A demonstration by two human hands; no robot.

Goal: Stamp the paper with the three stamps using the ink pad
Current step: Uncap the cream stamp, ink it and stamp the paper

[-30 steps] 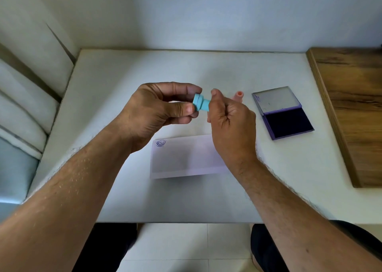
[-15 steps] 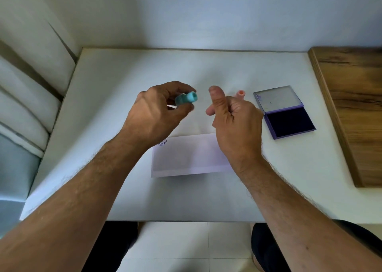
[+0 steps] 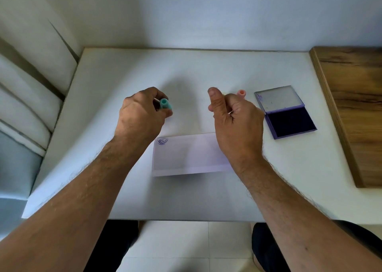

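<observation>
Teal plastic stamp [image 3: 165,104], short and cylindrical with a round hollow end facing up, sits in the left hand [image 3: 140,114]; that grip is curled around it, thumb and fingertips pinching the barrel above the table [image 3: 206,199]. Something thin and pale pokes out behind the fingers, too small to identify. Right hand [image 3: 235,122] hangs over the table with fingers folded into the palm and thumb raised; whether this grip encloses anything cannot be told. Just behind its knuckles stands a salmon-pink stamp [image 3: 241,93], also cylindrical, only its top showing. Ink pad [image 3: 289,120] lies open to the right, purple case, dark matte pad toward the person, grey metallic lid inside facing up. Paper [image 3: 186,156], a smooth white rectangle, lies flat between the forearms with one round blue imprint [image 3: 162,141] at its upper-left corner. Wood-grain board [image 3: 351,106] borders the matte white table's right side.
</observation>
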